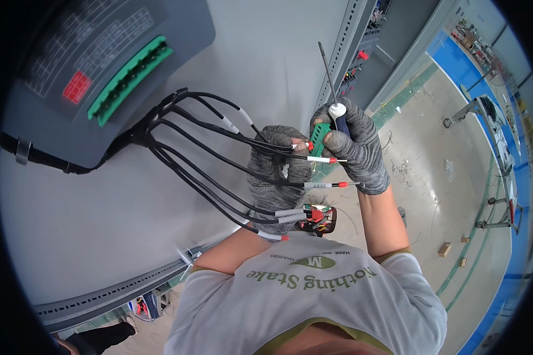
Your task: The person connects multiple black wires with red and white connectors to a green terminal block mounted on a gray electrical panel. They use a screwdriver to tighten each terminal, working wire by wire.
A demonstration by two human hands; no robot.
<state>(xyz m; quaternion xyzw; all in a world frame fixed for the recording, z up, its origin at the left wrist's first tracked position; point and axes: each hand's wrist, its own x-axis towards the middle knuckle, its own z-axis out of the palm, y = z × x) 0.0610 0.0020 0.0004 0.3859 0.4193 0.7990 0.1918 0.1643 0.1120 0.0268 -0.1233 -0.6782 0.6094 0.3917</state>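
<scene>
Blocks, perhaps wooden, on floor

Shows, near centre, a gloved right hand holding a green connector and screwdriver, a gloved left hand beside it pinching a red-tipped wire; includes, at upper left, a grey device with green socket.

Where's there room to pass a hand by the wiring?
Grey panel is bare between dark unit and upper slotted rail, and between cable bundle and lower rail. Crowded: around left hand and right hand, with wire ends, green connector, screwdriver.
</scene>
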